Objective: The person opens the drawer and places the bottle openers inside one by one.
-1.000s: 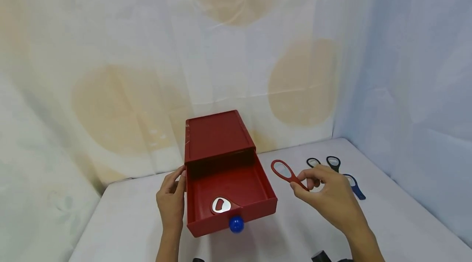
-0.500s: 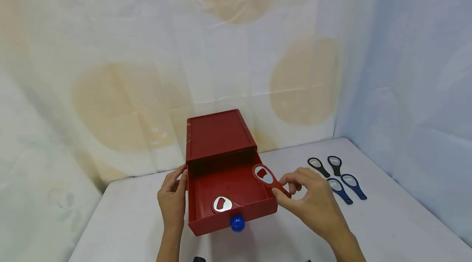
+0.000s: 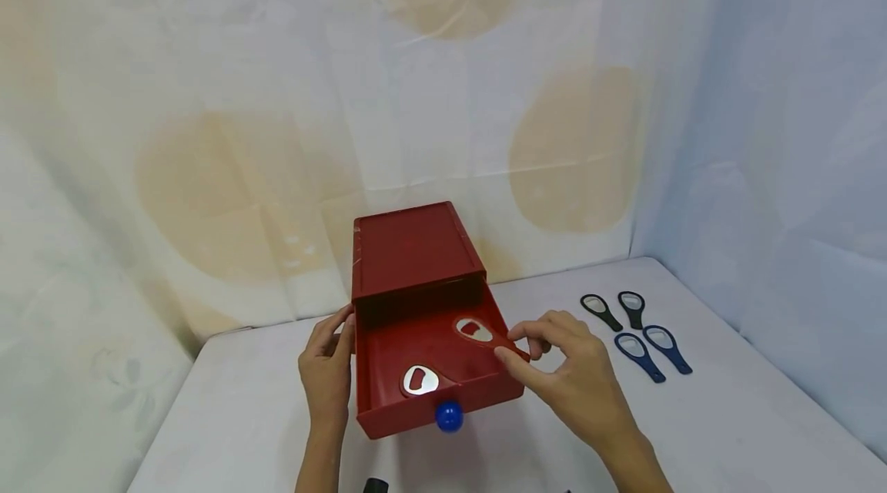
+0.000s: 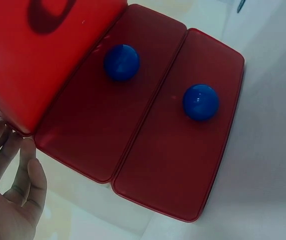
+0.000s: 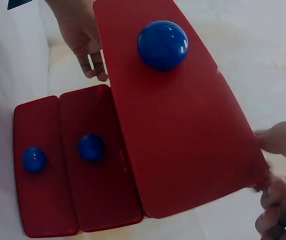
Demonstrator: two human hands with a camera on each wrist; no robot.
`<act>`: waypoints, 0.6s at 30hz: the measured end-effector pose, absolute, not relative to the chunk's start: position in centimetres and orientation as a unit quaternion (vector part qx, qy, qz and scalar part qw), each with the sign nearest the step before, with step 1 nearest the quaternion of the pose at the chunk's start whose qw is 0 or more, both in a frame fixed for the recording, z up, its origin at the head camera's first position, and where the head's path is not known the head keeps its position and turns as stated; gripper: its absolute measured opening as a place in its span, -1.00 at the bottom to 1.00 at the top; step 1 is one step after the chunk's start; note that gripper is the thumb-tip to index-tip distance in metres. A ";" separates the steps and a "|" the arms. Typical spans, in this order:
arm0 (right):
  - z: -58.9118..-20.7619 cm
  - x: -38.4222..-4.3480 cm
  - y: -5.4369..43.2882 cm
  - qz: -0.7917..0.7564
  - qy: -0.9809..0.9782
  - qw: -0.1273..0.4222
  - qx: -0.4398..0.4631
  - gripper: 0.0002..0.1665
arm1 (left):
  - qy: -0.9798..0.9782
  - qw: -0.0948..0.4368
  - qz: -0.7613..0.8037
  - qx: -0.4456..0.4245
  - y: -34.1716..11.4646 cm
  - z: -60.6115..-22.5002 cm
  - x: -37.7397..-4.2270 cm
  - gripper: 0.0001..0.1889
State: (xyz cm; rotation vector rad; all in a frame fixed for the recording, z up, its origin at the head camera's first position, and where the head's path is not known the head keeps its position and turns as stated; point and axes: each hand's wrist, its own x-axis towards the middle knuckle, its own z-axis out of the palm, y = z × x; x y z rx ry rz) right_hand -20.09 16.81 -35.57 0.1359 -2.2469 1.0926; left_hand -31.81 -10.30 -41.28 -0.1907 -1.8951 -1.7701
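A red cabinet [image 3: 416,246] stands on the table with its top drawer [image 3: 485,391] pulled out, a blue round knob [image 3: 449,417] on its front. Inside, near the front, lies a red bottle opener [image 3: 420,380] with a silvery plate. My right hand [image 3: 571,373] pinches the handle of another red bottle opener [image 3: 474,330] over the drawer's right wall, its loop inside the drawer. At the cabinet's left side, my left hand [image 3: 326,373] rests its fingertips against the edge, fingers relaxed. In the left wrist view, those fingers [image 4: 25,172] touch the red edge.
To the right on the white table [image 3: 728,416] lie two blue bottle openers [image 3: 639,357] and two black ones [image 3: 601,311]. Below the pulled-out drawer, two lower drawers [image 4: 183,150] with blue knobs are pushed in. A patterned cloth [image 3: 277,92] hangs behind.
My right hand has moved left and down, carrying the red bottle opener from beside the cabinet into the drawer's right side. The left hand stays at the cabinet.
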 end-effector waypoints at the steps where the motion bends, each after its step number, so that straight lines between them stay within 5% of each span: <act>1: -35.5 -20.1 17.0 0.415 -0.849 0.321 0.058 -0.80 | -0.701 0.268 -0.657 -0.072 -10.4 -41.7 -32.1 -0.72; 12: -35.0 -18.2 16.5 0.401 -0.845 0.333 0.122 -0.73 | -0.705 0.273 -0.650 -0.078 -10.9 -42.8 -33.1 -0.72; 18: -35.6 -17.1 14.1 0.407 -0.857 0.269 0.165 -0.82 | -0.708 0.277 -0.645 -0.072 -10.8 -42.9 -33.1 -0.72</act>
